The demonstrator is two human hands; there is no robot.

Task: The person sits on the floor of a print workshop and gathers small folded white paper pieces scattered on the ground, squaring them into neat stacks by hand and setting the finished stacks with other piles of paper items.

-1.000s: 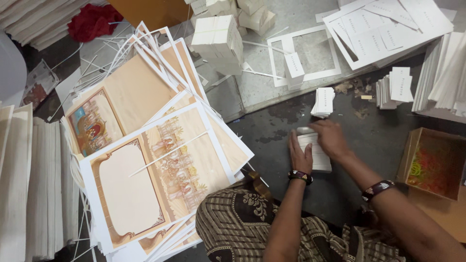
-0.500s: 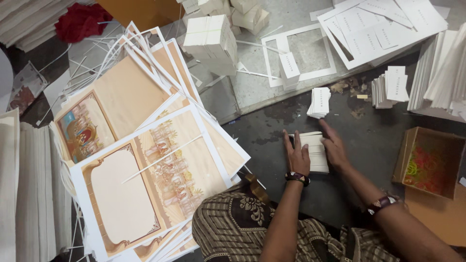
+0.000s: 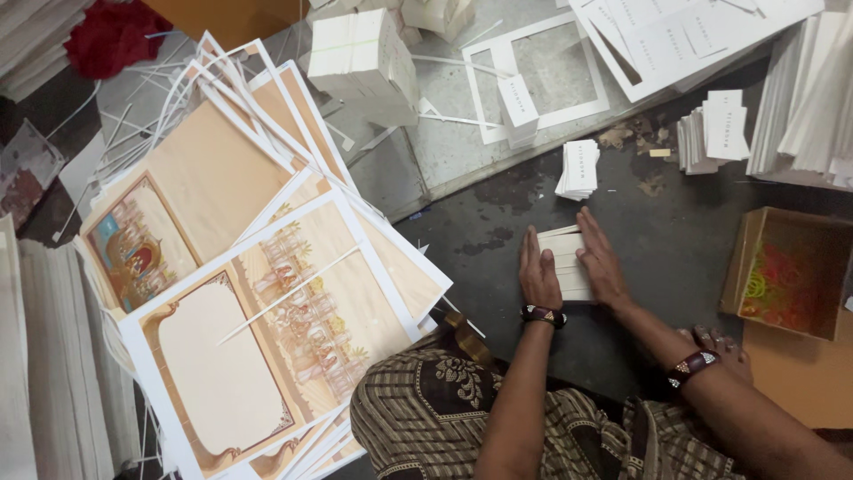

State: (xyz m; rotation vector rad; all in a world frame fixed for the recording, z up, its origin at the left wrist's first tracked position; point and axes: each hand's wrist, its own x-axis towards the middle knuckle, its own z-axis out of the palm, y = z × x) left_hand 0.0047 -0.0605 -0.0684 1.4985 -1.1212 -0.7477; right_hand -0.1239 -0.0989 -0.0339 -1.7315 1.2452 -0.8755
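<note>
Your left hand [image 3: 539,276] and right hand [image 3: 602,264] lay flat with fingers extended, pressing either side of a small stack of white cards [image 3: 569,262] on the dark floor [image 3: 498,222]. The stack looked squared but unbanded; finished stacks [image 3: 578,168] sat beyond. Its long axis ran away from you, toward them.
</note>
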